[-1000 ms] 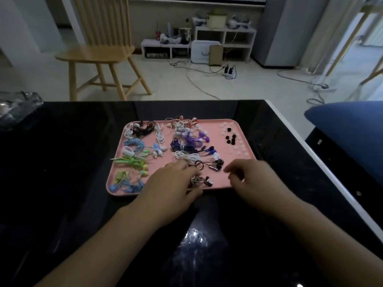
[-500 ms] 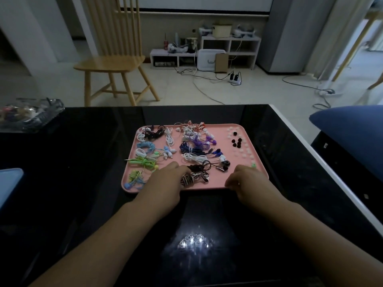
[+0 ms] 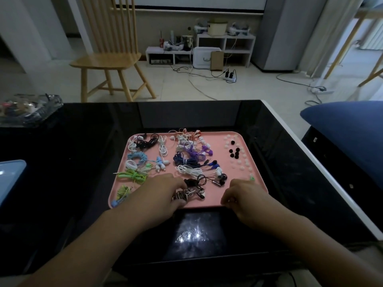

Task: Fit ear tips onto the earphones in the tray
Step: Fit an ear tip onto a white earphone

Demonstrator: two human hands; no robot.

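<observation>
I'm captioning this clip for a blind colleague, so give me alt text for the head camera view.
A person's left hand grips a black-and-white bundled earphone at the near edge of a pink tray on a black table, while the right hand rests curled at the tray's near rim. The tray holds many coiled coloured earphones, with loose white ear tips and black ear tips at its right side.

Single head view, wide-angle, looking forward-down, close over tray [image 3: 257, 179].

We're in a home living room: beyond the black glossy table [image 3: 83, 141] stands a wooden chair [image 3: 107, 59], farther back low white shelves [image 3: 226, 38] with gadgets, cables [image 3: 199, 83] trailing across tiled floor.
</observation>
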